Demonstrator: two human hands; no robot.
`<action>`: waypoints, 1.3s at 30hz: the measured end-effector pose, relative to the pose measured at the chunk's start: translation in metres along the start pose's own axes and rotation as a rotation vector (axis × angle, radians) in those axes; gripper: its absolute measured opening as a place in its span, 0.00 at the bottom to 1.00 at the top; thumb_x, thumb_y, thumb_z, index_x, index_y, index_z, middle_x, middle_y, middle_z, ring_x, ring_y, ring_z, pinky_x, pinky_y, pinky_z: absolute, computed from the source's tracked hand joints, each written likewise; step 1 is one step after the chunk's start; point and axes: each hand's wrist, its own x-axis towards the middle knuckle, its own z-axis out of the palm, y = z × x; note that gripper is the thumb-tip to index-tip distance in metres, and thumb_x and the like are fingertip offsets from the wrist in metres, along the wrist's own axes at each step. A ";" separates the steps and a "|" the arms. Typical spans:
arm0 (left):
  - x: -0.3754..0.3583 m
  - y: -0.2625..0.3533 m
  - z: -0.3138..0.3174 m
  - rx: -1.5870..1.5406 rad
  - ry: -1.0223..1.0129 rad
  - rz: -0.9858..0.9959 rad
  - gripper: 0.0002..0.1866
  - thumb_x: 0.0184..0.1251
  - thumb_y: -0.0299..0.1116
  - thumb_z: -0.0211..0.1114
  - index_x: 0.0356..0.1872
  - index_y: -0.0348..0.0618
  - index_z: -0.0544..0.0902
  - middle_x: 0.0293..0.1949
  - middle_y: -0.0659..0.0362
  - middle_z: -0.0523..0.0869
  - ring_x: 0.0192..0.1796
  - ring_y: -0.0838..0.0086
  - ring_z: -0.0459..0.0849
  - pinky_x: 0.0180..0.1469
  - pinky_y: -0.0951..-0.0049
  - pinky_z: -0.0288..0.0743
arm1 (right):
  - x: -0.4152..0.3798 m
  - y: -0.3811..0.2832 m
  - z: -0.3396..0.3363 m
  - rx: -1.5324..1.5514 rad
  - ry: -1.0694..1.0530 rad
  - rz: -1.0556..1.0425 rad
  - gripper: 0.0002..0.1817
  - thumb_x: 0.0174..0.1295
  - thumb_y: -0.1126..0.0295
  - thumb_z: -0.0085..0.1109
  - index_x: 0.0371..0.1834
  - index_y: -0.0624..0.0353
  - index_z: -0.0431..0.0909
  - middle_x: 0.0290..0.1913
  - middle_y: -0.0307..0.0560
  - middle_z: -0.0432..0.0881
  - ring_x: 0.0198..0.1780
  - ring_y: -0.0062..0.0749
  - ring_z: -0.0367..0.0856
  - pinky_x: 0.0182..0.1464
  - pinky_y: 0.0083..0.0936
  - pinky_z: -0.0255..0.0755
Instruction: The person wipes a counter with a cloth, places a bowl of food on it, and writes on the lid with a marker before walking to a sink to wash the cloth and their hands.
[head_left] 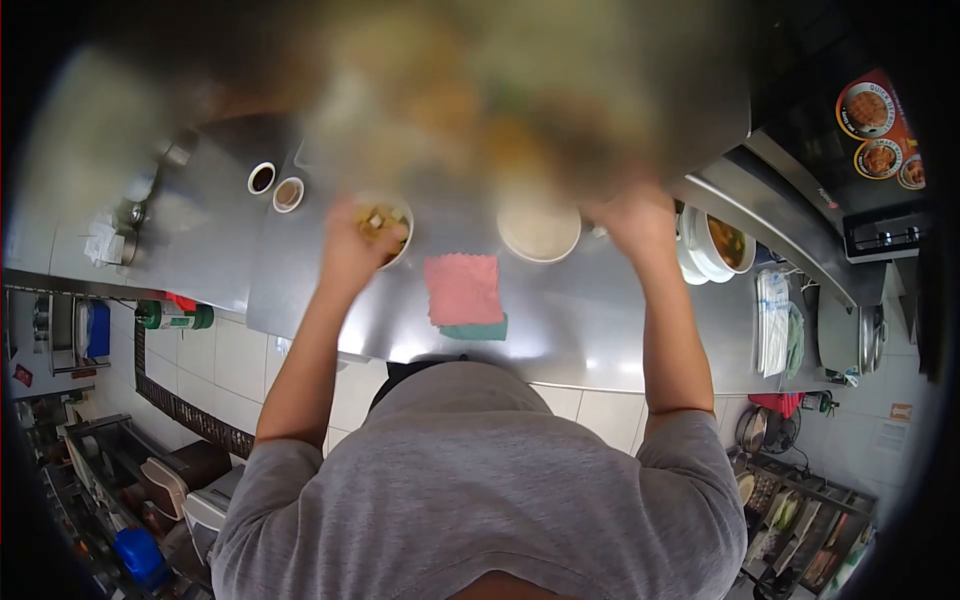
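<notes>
Upper frame: yellow-brown blur (450,90), unidentifiable, masks tabletop's (580,335) far side. Right hand (632,218), right of centre: smeared, grip unreadable. Left hand (356,242) covers part of a bowl (409,232). Wall notice (893,436), lower right: print too small.

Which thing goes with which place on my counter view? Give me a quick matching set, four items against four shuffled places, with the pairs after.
Things:
1. Pink cloth
2. Cup with near-black contents
3. Bowl with yellowish chunks
4. Bowl with orange-brown contents

Places:
A. To the right of the right hand
B. Lying partly over a green cloth
C. Beside another small cup, with brown contents
D. Partly covered by the left hand

Pairs: 1-B; 2-C; 3-D; 4-A.
</notes>
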 end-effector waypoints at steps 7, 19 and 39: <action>-0.005 0.032 0.011 -0.232 -0.178 0.411 0.45 0.38 0.30 0.75 0.64 0.42 0.65 0.56 0.47 0.74 0.60 0.54 0.72 0.63 0.60 0.65 | -0.055 -0.116 0.051 0.181 -0.111 -0.337 0.36 0.34 0.62 0.75 0.50 0.63 0.73 0.49 0.57 0.76 0.47 0.48 0.79 0.50 0.37 0.74; 0.010 -0.067 -0.038 0.017 0.228 0.396 0.37 0.36 0.22 0.74 0.55 0.41 0.69 0.54 0.50 0.73 0.57 0.52 0.71 0.60 0.60 0.67 | -0.057 -0.184 0.155 0.371 0.394 -0.724 0.05 0.53 0.79 0.57 0.34 0.62 0.77 0.37 0.49 0.78 0.38 0.43 0.78 0.41 0.32 0.74; 0.007 -0.119 -0.057 0.104 0.249 0.288 0.36 0.39 0.22 0.72 0.56 0.43 0.68 0.55 0.50 0.71 0.60 0.53 0.68 0.63 0.59 0.64 | -0.056 -0.176 0.155 0.932 0.187 0.090 0.03 0.52 0.80 0.64 0.29 0.64 0.80 0.23 0.41 0.80 0.23 0.22 0.78 0.25 0.17 0.70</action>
